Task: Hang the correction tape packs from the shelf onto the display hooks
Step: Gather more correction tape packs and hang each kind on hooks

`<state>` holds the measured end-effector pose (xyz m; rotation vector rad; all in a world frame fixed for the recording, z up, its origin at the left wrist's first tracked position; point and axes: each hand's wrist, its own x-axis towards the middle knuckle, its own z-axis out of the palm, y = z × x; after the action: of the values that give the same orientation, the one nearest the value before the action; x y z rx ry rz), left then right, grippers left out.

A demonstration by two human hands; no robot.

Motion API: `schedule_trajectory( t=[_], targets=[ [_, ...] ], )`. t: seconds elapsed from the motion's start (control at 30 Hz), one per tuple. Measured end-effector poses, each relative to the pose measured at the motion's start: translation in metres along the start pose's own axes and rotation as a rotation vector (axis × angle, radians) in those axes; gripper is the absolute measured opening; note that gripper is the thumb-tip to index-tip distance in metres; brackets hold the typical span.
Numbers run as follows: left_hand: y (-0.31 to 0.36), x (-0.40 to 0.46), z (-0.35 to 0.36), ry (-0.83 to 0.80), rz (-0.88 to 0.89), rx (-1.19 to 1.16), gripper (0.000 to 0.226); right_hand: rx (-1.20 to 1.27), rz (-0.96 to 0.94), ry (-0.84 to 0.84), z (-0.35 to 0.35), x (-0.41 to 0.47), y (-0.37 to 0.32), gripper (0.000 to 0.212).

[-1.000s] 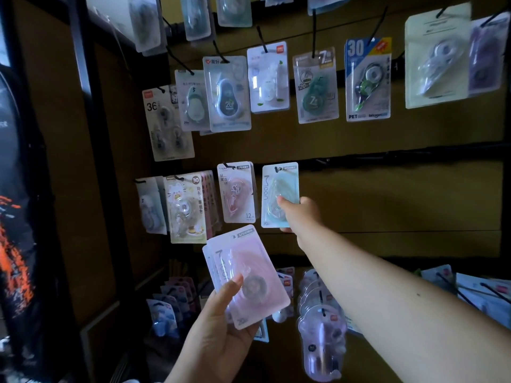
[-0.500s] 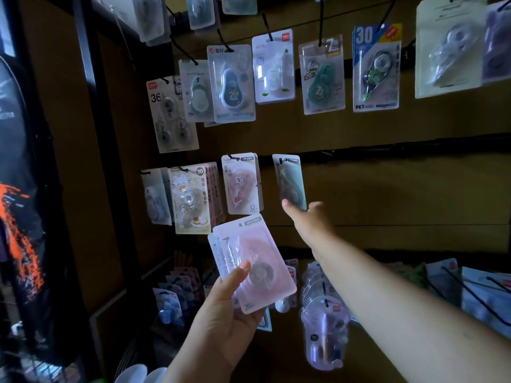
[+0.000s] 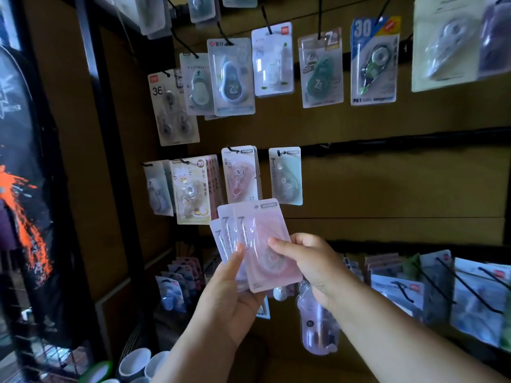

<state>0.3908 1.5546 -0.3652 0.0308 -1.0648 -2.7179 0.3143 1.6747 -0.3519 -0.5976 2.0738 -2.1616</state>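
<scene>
The left hand grips a fanned stack of pale pink, clear-blistered correction tape packs from below, thumb pressed across their front. The right hand pinches the frontmost pack's right edge, fingers curled onto the blister. The stack sits in front of the wooden display board, below its middle row. Just beyond, a pale green carded tape pack hangs on a black hook, beside a pink carded pack and a cat-printed pack. Higher up hang a blue "30" pack and others. Lower right, bare black hooks jut over more packs. White cups stand bottom left.
</scene>
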Motion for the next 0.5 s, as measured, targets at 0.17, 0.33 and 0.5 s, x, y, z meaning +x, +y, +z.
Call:
schedule_trajectory(
  t=[0.17, 0.33, 0.5],
  targets=[
    [0.004, -0.002, 0.002, 0.03, -0.019, -0.102, 0.039, 0.064, -0.018, 0.042, -0.001, 0.003, 0.001, 0.057],
    [0.006, 0.0, 0.001, 0.062, 0.012, -0.104, 0.036, 0.107, -0.082, 0.078, -0.007, 0.014, -0.003, 0.038],
    [0.007, 0.002, -0.003, 0.17, -0.008, -0.088, 0.036, 0.13, -0.18, 0.152, -0.01, 0.03, -0.034, 0.023]
  ],
)
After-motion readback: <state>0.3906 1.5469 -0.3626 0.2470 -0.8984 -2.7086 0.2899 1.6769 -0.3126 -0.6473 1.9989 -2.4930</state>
